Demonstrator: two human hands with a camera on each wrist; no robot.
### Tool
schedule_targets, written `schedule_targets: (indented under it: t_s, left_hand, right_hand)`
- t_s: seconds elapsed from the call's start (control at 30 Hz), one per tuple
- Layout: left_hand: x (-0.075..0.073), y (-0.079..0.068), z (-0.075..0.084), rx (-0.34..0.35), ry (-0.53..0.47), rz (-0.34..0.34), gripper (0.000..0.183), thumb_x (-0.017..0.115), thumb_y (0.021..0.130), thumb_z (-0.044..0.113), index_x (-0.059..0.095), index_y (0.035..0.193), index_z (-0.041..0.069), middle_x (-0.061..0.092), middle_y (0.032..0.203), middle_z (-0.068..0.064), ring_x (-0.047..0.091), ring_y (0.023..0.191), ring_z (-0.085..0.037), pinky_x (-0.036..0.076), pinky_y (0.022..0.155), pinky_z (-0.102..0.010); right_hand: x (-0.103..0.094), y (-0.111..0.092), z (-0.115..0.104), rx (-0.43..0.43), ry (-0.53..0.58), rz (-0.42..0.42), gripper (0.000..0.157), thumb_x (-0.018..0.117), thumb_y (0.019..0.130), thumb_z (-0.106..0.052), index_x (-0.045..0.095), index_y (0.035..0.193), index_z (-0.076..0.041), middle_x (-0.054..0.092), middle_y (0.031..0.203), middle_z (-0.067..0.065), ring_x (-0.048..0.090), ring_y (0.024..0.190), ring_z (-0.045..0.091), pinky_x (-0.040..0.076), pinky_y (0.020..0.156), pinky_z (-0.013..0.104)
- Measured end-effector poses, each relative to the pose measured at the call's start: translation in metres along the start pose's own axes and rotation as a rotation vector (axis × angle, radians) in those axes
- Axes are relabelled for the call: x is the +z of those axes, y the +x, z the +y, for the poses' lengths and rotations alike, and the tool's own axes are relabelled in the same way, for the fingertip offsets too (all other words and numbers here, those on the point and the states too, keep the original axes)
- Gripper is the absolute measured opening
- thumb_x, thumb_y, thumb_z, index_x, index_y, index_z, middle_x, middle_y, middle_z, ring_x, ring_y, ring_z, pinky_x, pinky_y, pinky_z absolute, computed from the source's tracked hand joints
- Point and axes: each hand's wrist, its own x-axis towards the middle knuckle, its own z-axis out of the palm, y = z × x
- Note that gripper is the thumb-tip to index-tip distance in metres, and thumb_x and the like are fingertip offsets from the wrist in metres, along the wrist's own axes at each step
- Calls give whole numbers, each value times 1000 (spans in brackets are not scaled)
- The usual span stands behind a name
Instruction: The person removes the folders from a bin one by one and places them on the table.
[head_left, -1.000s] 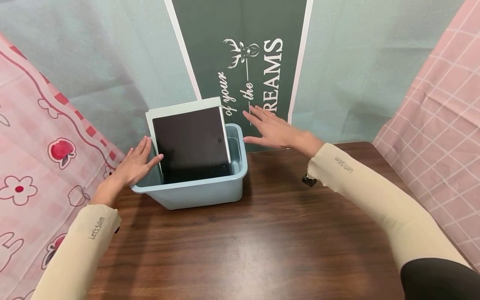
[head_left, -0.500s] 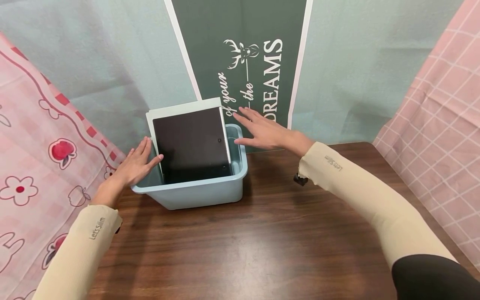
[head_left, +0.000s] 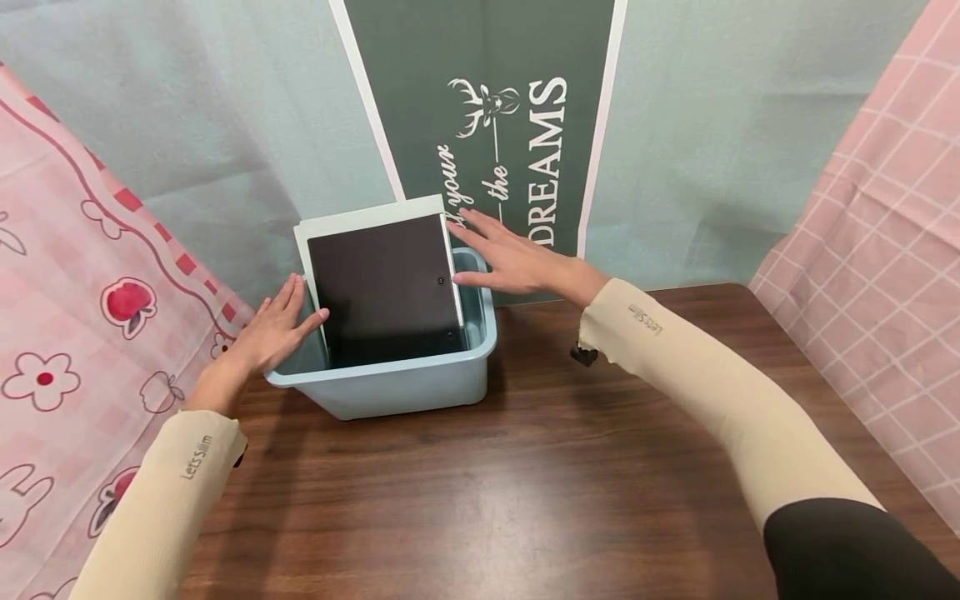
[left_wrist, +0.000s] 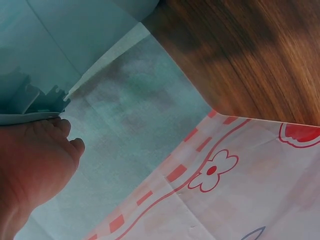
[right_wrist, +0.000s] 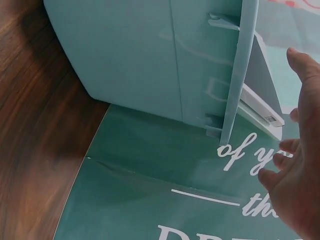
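Observation:
A light blue plastic bin (head_left: 405, 392) stands on the wooden table. Leaning upright inside it, a flat dark panel (head_left: 382, 287) with a white edge and two small dark dots rises above the rim. Behind that is a pale green flat board (head_left: 375, 215); their lower ends are hidden in the bin. My left hand (head_left: 273, 329) lies with extended fingers along the bin's left end, fingertips right at the rim. My right hand (head_left: 510, 254) hovers with fingers spread over the right end, thumb and fingertips close to the panel's right edge. Neither hand grips anything.
Bare wooden tabletop (head_left: 510, 492) stretches in front of the bin and to its right. A pale green cloth with a dark printed strip (head_left: 487, 42) hangs behind. Pink patterned cloths border the left (head_left: 67, 292) and right (head_left: 885, 250) sides.
My right hand has moved left, from beside the bin to over its right end, near the dark panel's edge. My left hand, the bin and its contents stay put.

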Motion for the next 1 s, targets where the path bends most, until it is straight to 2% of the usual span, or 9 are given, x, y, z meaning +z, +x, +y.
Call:
schedule_targets:
  t_s: [0.27,0.4,0.63,0.8,1.0]
  left_hand:
    - [0,1,-1,-2,-8,-6,94,29,111,64,-13,165,-1,-17,174,-23,-8,162,-43,-7,129,-60]
    - [0,1,-2,-5,-10,-11,94,28,111,65,-14,165,0,-19,174,-22,-10,162,-43,-7,129,-60]
    - [-1,2,0,-4,-8,-15,94,29,111,64,-15,165,1,-19,174,-22,-9,162,-43,-7,129,-61]
    - [0,1,1,-4,-9,-11,95,30,110,65,-14,165,1,-18,174,-22,-8,162,-42,-6,129,-61]
    - [0,0,0,-8,-12,-2,95,30,110,65,-13,165,1,-16,175,-21,-7,162,-42,-5,129,-61]
  right_hand:
    - [7,13,0,-46,23,59,90,57,102,-65,18,172,-23,4,179,10,3,165,23,36,124,53]
    - [10,17,-1,-47,41,73,89,58,102,-63,20,172,-23,4,179,10,2,165,22,37,123,51]
    - [15,26,-1,-48,64,75,90,61,102,-61,20,172,-22,1,179,7,4,165,22,30,127,49]
    - [18,33,-1,-61,77,81,90,63,102,-60,23,171,-19,2,179,8,5,165,24,26,129,47]
    - [20,39,-3,-39,113,85,89,64,102,-57,23,171,-20,5,178,10,8,164,28,22,130,51]
